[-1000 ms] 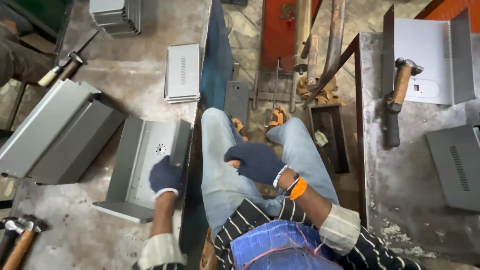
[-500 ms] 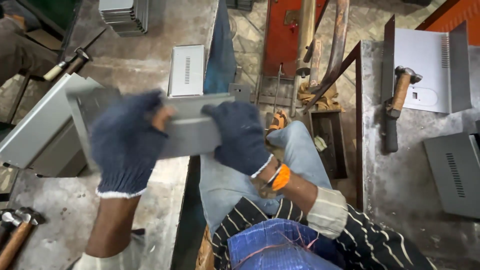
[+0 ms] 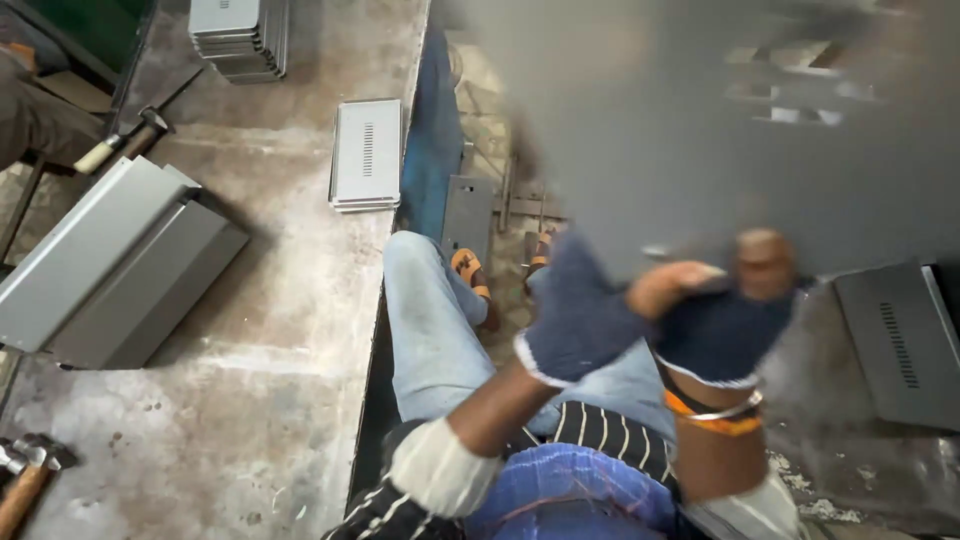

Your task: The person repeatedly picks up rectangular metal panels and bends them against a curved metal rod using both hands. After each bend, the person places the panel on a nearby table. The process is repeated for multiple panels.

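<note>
Left grip (image 3: 580, 315): my gloved left hand is closed on the lower edge of the grey sheet-metal panel (image 3: 700, 130), fingers curled up under it so the sheet cannot slide down.
Right grip (image 3: 725, 320): the right hand, also in a dark blue knit glove, pinches the same edge just beside the left; a bare fingertip pokes through the worn glove.
Why two hands close together: I judge the panel is broad and thin, so holding it at one edge with both hands steadies it while it is up in the air.
Where the panel is: raised in front of my head, over my lap and the right table (image 3: 860, 470), filling the upper right of the view.
How it looks: flat, dull grey, blurred; faint slot cut-outs show near its top.
Left table (image 3: 250, 400): carries a folded metal housing (image 3: 110, 265), a slotted flat panel (image 3: 366, 153), a stack of panels (image 3: 238, 35) and hammers (image 3: 25, 480), all well apart from my hands.
</note>
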